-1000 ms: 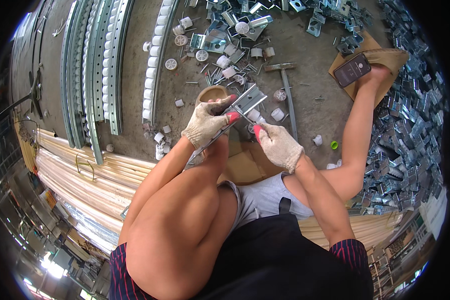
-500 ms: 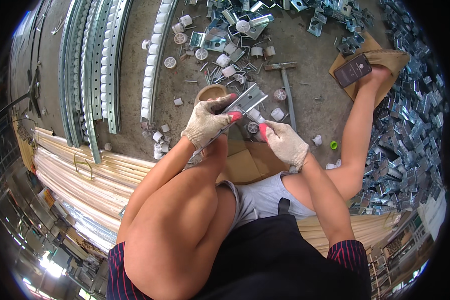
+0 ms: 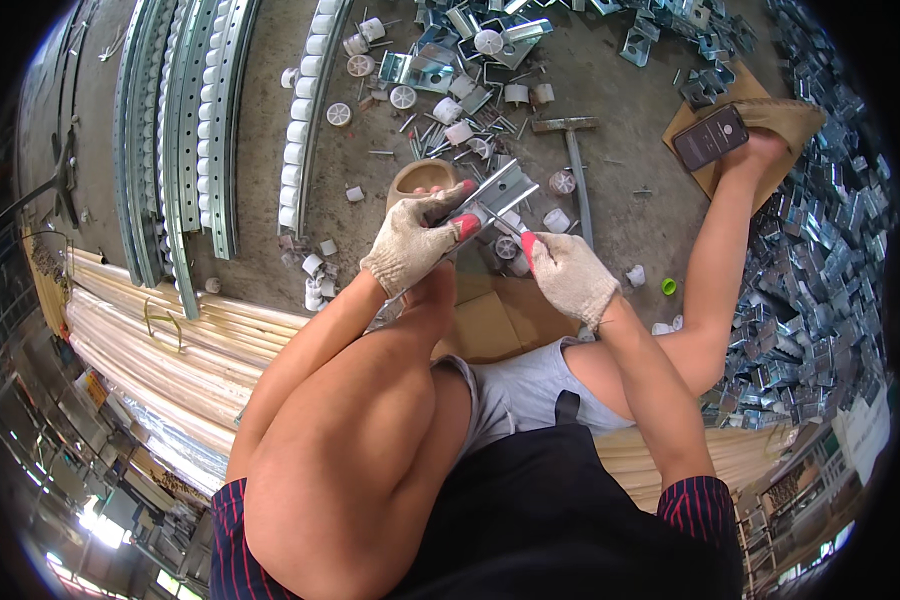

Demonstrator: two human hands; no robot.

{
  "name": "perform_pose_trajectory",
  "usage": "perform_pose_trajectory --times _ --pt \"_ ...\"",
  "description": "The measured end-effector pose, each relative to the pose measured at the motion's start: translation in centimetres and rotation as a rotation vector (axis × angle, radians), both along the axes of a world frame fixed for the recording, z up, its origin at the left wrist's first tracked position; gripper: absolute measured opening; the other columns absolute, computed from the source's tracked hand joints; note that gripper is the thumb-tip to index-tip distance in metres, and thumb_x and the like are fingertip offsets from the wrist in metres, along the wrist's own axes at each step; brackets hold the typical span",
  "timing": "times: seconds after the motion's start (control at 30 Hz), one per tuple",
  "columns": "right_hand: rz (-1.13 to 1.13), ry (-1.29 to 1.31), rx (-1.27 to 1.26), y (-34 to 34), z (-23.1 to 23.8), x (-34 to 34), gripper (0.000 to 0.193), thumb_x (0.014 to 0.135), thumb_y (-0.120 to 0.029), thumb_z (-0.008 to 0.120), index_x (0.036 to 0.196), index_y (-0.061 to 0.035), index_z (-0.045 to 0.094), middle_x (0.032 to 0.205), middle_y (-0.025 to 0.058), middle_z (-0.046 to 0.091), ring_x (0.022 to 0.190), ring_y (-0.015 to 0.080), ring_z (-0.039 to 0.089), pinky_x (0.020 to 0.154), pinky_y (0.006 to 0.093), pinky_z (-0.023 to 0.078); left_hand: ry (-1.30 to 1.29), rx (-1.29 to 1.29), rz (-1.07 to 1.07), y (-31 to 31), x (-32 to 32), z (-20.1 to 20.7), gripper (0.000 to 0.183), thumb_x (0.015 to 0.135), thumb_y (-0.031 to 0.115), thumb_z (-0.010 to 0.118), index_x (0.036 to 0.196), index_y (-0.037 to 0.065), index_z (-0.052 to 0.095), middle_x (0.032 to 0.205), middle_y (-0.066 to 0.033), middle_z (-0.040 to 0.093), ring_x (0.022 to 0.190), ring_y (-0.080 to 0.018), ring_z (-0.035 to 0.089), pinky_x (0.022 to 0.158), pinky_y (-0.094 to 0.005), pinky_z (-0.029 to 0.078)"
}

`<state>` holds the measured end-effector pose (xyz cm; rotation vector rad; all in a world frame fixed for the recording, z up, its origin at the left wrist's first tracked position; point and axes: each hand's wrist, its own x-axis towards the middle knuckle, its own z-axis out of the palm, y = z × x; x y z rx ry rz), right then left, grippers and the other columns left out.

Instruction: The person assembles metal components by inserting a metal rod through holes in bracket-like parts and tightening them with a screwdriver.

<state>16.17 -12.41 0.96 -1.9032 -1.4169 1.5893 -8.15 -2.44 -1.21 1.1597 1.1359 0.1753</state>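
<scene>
Left hand point(image 3: 417, 236), gloved, clasps a metal channel point(image 3: 509, 188) before the worker's bent leg point(image 3: 340, 460); the right hand point(image 3: 574, 279) pinches a thin rod point(image 3: 508, 227) pointing at it. Around lie a hammer point(image 3: 578, 182), loose white rollers point(image 3: 458, 133) and piled metal brackets point(image 3: 810, 320).

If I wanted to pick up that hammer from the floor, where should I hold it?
Probably best around the middle of the hammer's handle, coming from the right. The handle is long and slim and lies along the floor, with the wide crosswise head at its far end. White rollers lie close along its left side.
</scene>
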Motion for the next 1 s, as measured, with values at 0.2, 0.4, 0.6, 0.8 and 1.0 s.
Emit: perform_pose_trajectory --times 0.2,0.4,0.6,0.8,1.0 --pt "0.016 0.0 0.044 -0.6 -0.7 -0.4 0.034 0.106 -0.026 0.051 0.097 0.0013 0.07 0.09 0.0315 0.067 0.093 0.0525 0.065 0.075 0.0565 0.052 0.075 0.053 0.022 -0.5 0.5 0.1 0.05 0.094 0.019 0.081 0.141 0.006 0.07 0.119 -0.0044 0.078 0.109 -0.0071 0.066 0.1 -0.0277 0.052" --pt "0.023 -0.085 0.101 -1.1 -0.7 -0.9 0.032 0.106 -0.026 0.052 0.098 -0.0014 0.071 0.086 0.0302 0.069 0.088 0.0516 0.067 0.076 0.0592 0.053 0.115 0.155 -0.013 -0.4 0.5 -0.4 0.05 0.093 0.018 0.082 0.14 0.006 0.071 0.117 -0.0037 0.078 0.108 -0.0061 0.065 0.1 -0.0277 0.052" --pt "0.074 -0.215 0.107 -1.5 -0.4 -1.0 0.028 0.104 -0.026 0.054 0.1 -0.0033 0.071 0.083 0.0284 0.069 0.083 0.0496 0.069 0.074 0.0593 0.054 0.133 0.149 -0.007 -0.6 0.6 0.0 0.049 0.093 0.018 0.082 0.138 0.005 0.072 0.114 -0.0032 0.078 0.106 -0.0058 0.064 0.099 -0.0274 0.053" --pt "-0.155 0.069 0.224 -0.8 4.2 -1.9 0.021 0.099 -0.012 0.06 0.115 -0.0024 0.07 0.086 0.0286 0.069 0.081 0.0467 0.071 0.069 0.0505 0.055 0.019 0.028 0.097 -0.6 0.6 -0.4 0.048 0.091 0.01 0.081 0.138 0.001 0.071 0.117 -0.0052 0.078 0.107 -0.0089 0.067 0.098 -0.0286 0.054" --pt "-0.103 0.153 0.197 -0.5 3.7 -1.2 0.061 0.098 0.006 0.048 0.157 -0.0097 0.053 0.085 0.0103 0.07 0.065 0.0157 0.064 0.068 0.0321 0.057 -0.063 -0.061 0.126 -0.4 0.2 0.2 0.052 0.092 0.01 0.081 0.14 -0.001 0.068 0.125 -0.0071 0.076 0.115 -0.0113 0.067 0.104 -0.03 0.053"
